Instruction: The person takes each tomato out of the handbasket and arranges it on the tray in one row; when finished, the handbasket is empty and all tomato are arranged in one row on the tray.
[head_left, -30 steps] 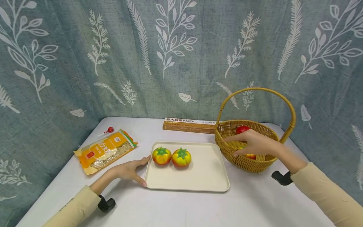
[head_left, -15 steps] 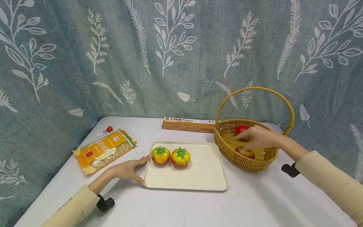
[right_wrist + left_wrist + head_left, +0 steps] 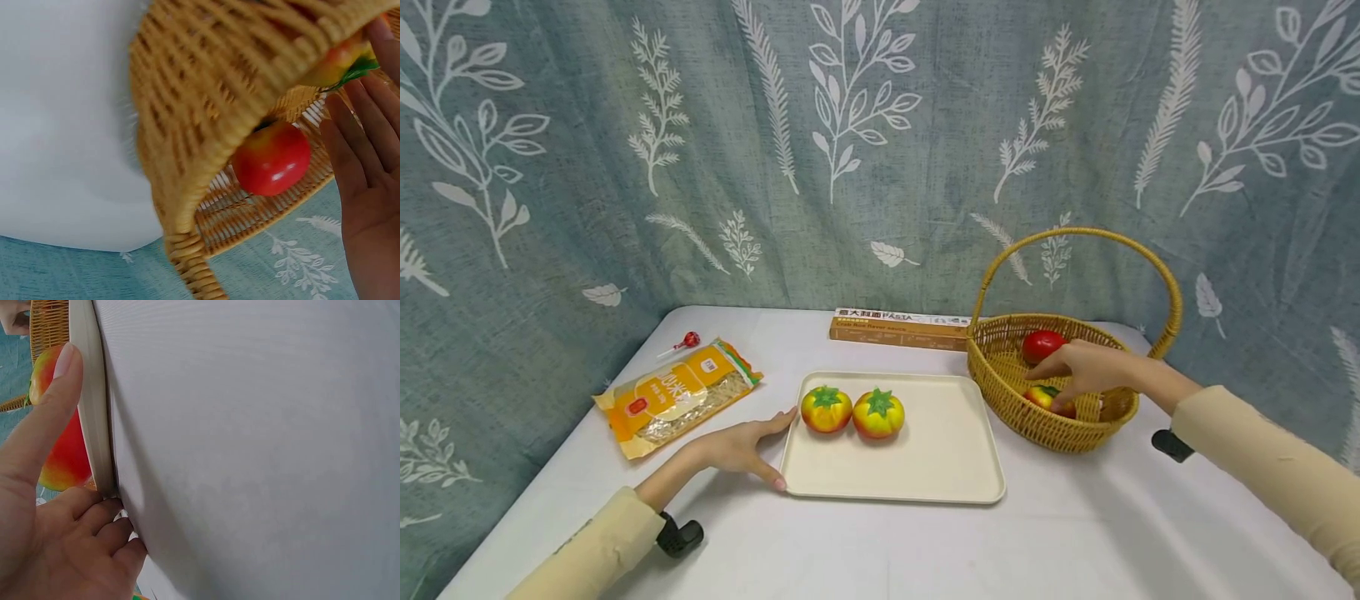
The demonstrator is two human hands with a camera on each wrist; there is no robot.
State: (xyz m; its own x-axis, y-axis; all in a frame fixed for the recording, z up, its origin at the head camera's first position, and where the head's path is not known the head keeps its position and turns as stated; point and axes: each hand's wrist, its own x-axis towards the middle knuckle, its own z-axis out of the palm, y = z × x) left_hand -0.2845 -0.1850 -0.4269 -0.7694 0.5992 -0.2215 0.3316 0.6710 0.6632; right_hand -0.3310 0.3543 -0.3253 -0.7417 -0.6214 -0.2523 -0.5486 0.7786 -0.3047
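Observation:
My left hand (image 3: 741,454) lies at the left end of a cream tray (image 3: 940,437), thumb tip by the near corner and fingertips along the left edge. Two yellow-red, tomato-like fruits with green leafy tops, a left one (image 3: 827,410) and a right one (image 3: 877,415), sit on the tray. My right hand (image 3: 1093,371) reaches into a wicker basket (image 3: 1030,425), over another yellow-red fruit (image 3: 340,62) with a green top. In the right wrist view its fingers are extended beside that fruit, thumb near it. A glossy red fruit (image 3: 272,158) lies farther back in the basket.
An orange bag of grain (image 3: 681,396) lies at the left, with a red-wrapped lollipop (image 3: 689,340) behind it. A long pasta box (image 3: 898,329) stands at the back beside the basket. The basket's tall handle (image 3: 1090,232) arches above its rim. A patterned curtain (image 3: 880,167) hangs behind.
My right hand has drawn back slightly to the right and lowered over the yellow-red fruit in the basket, uncovering more of the red fruit. The left hand and tray have stayed put.

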